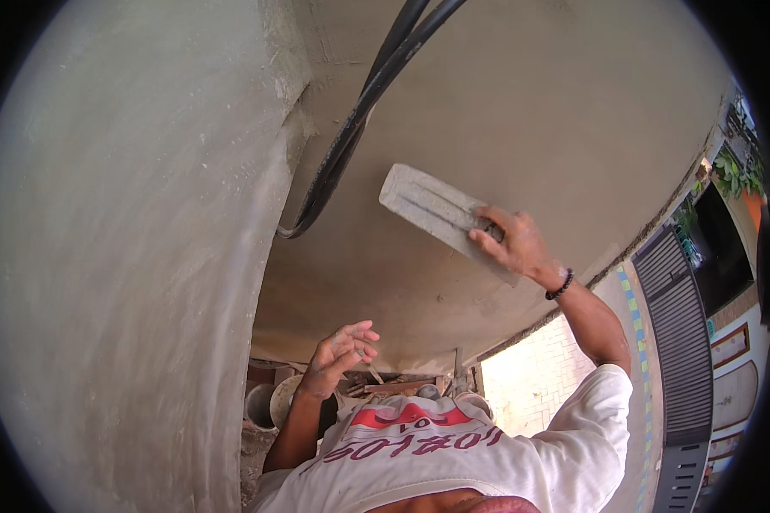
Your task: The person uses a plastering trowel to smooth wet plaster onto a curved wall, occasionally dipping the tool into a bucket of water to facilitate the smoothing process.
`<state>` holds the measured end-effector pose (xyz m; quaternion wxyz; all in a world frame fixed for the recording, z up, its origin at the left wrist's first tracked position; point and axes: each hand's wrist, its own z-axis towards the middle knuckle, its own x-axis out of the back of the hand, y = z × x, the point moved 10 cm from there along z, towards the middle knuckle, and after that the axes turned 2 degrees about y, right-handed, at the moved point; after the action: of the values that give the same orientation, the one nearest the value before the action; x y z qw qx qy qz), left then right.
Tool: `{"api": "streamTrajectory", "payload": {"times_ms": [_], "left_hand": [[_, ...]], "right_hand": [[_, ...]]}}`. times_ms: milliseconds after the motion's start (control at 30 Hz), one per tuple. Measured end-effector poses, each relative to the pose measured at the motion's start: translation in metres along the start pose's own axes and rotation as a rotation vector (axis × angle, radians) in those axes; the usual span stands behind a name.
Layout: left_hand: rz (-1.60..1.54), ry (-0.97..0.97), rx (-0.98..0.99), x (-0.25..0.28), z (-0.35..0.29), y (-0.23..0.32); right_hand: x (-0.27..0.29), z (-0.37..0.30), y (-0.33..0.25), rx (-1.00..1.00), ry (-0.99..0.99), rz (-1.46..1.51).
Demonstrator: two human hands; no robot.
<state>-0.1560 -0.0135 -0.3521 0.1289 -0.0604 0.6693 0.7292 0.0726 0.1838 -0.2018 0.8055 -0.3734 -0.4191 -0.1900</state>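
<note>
Against the smooth grey plastered wall point(522, 128), my right hand point(522, 245) grips the handle of a plastering trowel point(432, 205). Its long rectangular blade, smeared with pale plaster, slants up to the left and lies at or close to the wall; exact contact is hard to tell. A dark beaded bracelet circles my right wrist. Lower down, my left hand point(340, 355) is raised in front of my chest with loosely bent fingers, some of them apart. Nothing clear shows in it, though a thin pale stick appears just beyond its fingertips.
Thick black cables point(351, 137) hang from above, left of the trowel. A second plastered surface point(128, 256) meets the wall in a rough corner at left. Buckets point(284, 398) and wood scraps point(402, 387) lie below. A paved strip and a dark slatted gate point(672, 316) are at right.
</note>
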Motion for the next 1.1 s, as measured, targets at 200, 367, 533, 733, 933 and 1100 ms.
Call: {"api": "streamTrajectory", "payload": {"times_ms": [200,367,533,733,933,1100], "left_hand": [[-0.001,-0.013,0.009,-0.002,0.003,-0.002],[-0.024,-0.096,0.076,-0.017,0.011,-0.001],[0.032,-0.03,0.132,-0.011,0.001,0.006],[0.087,-0.105,0.21,-0.034,0.025,0.009],[0.196,-0.245,0.297,-0.089,0.038,-0.022],[0.257,-0.281,0.308,-0.101,0.04,-0.032]], "right_hand": [[0.314,0.035,-0.035,0.192,0.702,-0.262],[0.345,0.02,-0.064,0.107,0.672,-0.314],[0.2,-0.008,0.008,0.181,0.391,-0.391],[0.019,-0.104,0.117,-0.015,0.293,-0.357],[-0.049,-0.164,0.181,-0.102,0.38,0.119],[0.001,-0.252,0.277,-0.607,0.811,0.887]]}}
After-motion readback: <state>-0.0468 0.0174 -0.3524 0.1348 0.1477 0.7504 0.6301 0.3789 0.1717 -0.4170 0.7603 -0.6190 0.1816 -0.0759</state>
